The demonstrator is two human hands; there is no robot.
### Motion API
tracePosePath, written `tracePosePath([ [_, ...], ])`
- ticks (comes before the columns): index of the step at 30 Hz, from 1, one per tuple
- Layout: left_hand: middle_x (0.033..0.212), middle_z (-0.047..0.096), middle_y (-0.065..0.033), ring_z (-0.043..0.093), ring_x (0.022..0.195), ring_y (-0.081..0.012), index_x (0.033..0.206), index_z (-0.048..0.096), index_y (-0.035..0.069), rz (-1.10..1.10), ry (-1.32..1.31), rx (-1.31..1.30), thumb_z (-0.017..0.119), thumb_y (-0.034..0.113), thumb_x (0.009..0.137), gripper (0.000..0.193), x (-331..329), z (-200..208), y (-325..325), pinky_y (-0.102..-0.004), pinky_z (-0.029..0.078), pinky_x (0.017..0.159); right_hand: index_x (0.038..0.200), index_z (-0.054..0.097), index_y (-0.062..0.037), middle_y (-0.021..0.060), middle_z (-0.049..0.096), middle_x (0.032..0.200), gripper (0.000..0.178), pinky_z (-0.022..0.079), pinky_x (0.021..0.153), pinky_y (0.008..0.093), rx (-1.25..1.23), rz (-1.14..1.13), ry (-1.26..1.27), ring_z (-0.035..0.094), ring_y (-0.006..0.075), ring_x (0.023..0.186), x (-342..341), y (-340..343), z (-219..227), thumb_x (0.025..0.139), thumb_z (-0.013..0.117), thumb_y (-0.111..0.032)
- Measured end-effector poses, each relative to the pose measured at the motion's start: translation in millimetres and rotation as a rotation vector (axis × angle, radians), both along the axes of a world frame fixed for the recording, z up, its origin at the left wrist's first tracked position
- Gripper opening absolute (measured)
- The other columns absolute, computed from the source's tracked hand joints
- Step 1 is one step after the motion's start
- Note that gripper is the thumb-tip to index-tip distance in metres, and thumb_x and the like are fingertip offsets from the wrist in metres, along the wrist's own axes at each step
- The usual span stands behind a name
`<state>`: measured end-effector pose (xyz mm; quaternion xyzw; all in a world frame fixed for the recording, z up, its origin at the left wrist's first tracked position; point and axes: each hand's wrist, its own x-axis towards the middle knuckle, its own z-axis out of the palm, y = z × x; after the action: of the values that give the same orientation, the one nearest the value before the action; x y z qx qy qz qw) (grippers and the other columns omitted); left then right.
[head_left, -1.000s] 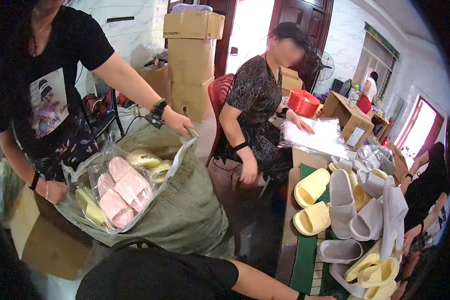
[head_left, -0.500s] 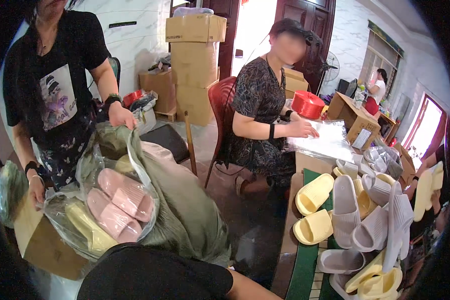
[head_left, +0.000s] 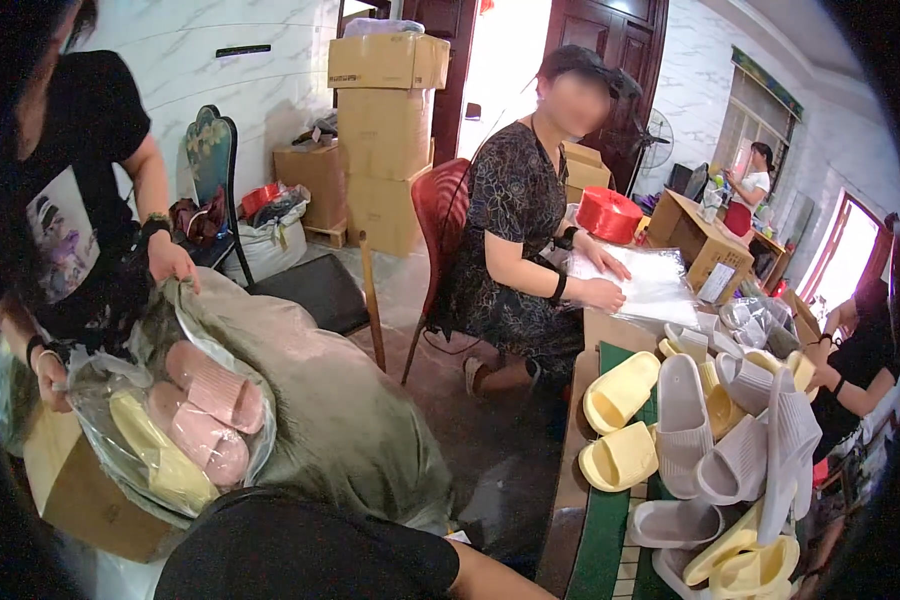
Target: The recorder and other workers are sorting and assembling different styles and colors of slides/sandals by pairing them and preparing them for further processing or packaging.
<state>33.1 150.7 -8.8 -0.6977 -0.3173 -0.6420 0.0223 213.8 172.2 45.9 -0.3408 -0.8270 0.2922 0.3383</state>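
Observation:
Neither my left hand nor my right hand is in view; a black sleeve (head_left: 300, 550) with a bit of bare arm crosses the lower edge. Beyond it, a co-worker standing on the left grips the rim of a large olive-green sack (head_left: 340, 420). Inside the sack's opening lie pink slippers (head_left: 215, 400) and a pale yellow slipper (head_left: 155, 455) in clear plastic. On the right, several grey slippers (head_left: 685, 425) and yellow slippers (head_left: 620, 390) are heaped on a table with a green strip (head_left: 600, 540). A seated co-worker's hands rest on a stack of clear plastic bags (head_left: 650, 285).
An open cardboard box (head_left: 100, 490) sits by the sack at lower left. A wooden stick (head_left: 372, 300) stands near a red chair (head_left: 435, 210). Stacked cartons (head_left: 385, 130) rise behind. Red plastic twine (head_left: 610, 215) lies on the table. Another co-worker (head_left: 860, 360) reaches in from the right.
The standing co-worker leans left with the sack's rim, and its opening has shifted left. The right-hand co-worker's yellow slippers have come down to the heap. The seated co-worker's hands moved on the bags.

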Motion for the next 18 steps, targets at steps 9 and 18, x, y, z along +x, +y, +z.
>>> tracePosePath([
  [9, 0.078, 0.058, -0.0055, 0.054, 0.073, -0.0261, 0.082, 0.062, 0.009, -0.033, -0.001, -0.082, 0.059, 0.013, 0.097, 0.016, 4.8, 1.9, 0.1, -0.0386, 0.047, 0.069, 0.101, 0.062, -0.0057, 0.0058, 0.061, 0.091, 0.011, 0.048, 0.07, 0.0297, 0.143, 0.043, 0.053, 0.053, 0.015, 0.077, 2.2, 5.6, -3.8, 0.097, 0.066, -0.015],
  [18, 0.069, 0.046, -0.0071, 0.047, 0.066, -0.0258, 0.073, 0.052, 0.01, -0.05, -0.004, -0.143, 0.057, 0.012, 0.097, 0.025, -5.0, 4.5, -3.8, -0.0382, 0.042, 0.065, 0.1, 0.064, -0.002, 0.0101, 0.065, 0.091, 0.009, 0.05, 0.076, 0.0329, 0.231, 0.016, 0.059, 0.059, 0.022, 0.08, -11.5, -7.1, 12.5, 0.094, 0.069, -0.007],
])
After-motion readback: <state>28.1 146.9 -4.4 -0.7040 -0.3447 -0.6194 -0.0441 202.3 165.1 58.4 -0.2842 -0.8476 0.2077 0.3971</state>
